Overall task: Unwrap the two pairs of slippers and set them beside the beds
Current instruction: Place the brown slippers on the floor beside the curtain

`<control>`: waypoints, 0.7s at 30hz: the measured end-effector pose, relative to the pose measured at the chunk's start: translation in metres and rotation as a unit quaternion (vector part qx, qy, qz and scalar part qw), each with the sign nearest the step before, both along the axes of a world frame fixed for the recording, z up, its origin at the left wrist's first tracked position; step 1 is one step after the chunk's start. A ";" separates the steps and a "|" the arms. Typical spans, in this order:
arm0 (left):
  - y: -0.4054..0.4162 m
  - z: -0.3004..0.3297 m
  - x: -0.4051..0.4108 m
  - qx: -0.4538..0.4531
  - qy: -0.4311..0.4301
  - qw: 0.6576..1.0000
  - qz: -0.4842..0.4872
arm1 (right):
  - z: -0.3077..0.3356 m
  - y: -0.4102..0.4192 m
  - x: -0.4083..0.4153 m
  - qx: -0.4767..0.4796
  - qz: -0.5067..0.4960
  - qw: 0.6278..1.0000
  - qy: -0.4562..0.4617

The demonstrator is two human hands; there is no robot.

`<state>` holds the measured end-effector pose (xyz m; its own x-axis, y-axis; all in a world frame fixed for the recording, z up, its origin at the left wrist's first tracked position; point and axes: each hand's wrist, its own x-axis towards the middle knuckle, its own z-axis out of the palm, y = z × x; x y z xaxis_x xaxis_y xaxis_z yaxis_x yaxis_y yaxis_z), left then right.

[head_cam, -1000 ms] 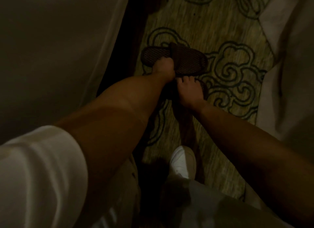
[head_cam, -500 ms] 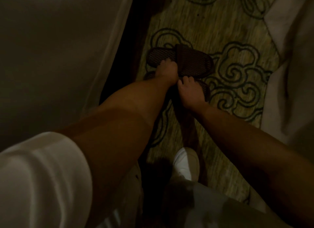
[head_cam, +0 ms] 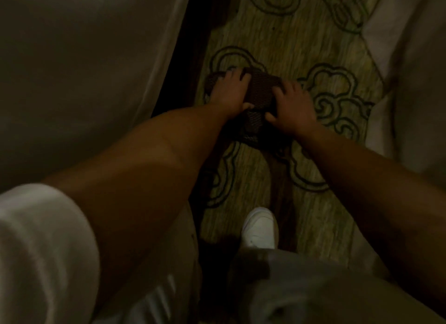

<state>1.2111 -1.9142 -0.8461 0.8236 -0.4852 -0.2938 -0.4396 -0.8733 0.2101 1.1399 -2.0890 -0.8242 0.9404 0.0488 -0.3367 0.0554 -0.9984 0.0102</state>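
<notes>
Below, dark slippers (head_cam: 261, 92) lying crosswise on carpet (head_cam: 277, 34), both hands pressing

The dark slippers (head_cam: 261, 92) under both hands look like an open mesh weave, matt and coarse. Beneath them the carpet (head_cam: 284, 34) is a flat, fibrous textile with a streaked grain and darker scroll outlines worked in. The bedding (head_cam: 84, 58) left of the left hand (head_cam: 230, 94) is smooth pale cloth with a faint sheen; right of the right hand (head_cam: 292, 109), more pale sheet (head_cam: 410, 58), softly creased. Nearer than the hands, a white shoe (head_cam: 260, 229) looks smooth and leather-like.
</notes>
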 end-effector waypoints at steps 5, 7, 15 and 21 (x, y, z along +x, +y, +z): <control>0.008 0.077 0.020 -0.011 -0.060 0.997 -0.052 | 0.073 -0.008 0.031 0.014 -0.035 0.999 -0.037; 0.011 0.121 0.022 -0.012 -0.060 0.997 -0.048 | 0.112 0.001 0.035 0.020 -0.051 0.998 -0.032; 0.058 0.339 0.008 -0.022 -0.052 0.998 -0.005 | 0.323 0.039 0.028 0.061 -0.079 0.995 -0.008; 0.083 0.511 -0.010 -0.027 -0.072 0.996 0.034 | 0.494 0.072 0.020 0.072 -0.075 0.994 -0.024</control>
<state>1.2010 -1.8307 -0.3348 0.8869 -0.4388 -0.1446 -0.4091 -0.8913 0.1958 1.1598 -2.0174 -0.3301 0.9554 -0.0496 -0.2913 -0.0922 -0.9866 -0.1343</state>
